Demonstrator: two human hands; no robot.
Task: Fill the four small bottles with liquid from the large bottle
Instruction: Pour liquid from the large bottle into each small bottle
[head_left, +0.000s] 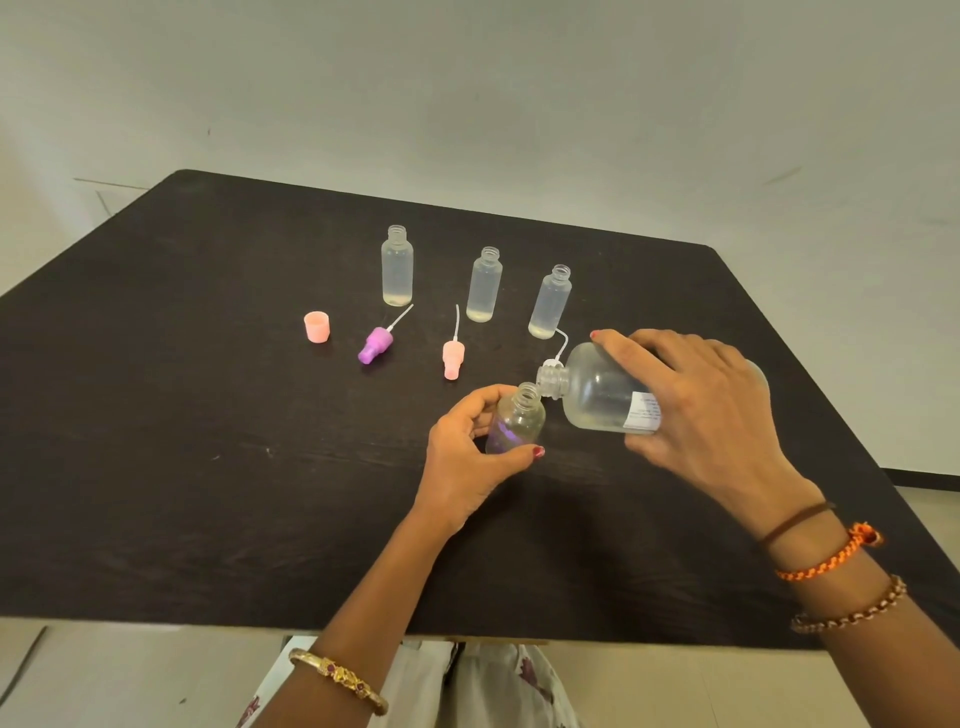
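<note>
The large bottle (597, 395) is clear plastic with a white label, tipped on its side over the dark worktop (208, 467), its open neck touching the mouth of a small clear bottle (517, 421). The right hand (711, 410) grips the large bottle from above, fingers curled round its body. The left hand (467, 457) holds the small bottle upright, thumb and fingers wrapped around it. Three more small bottles (484, 285) stand open behind.
</note>
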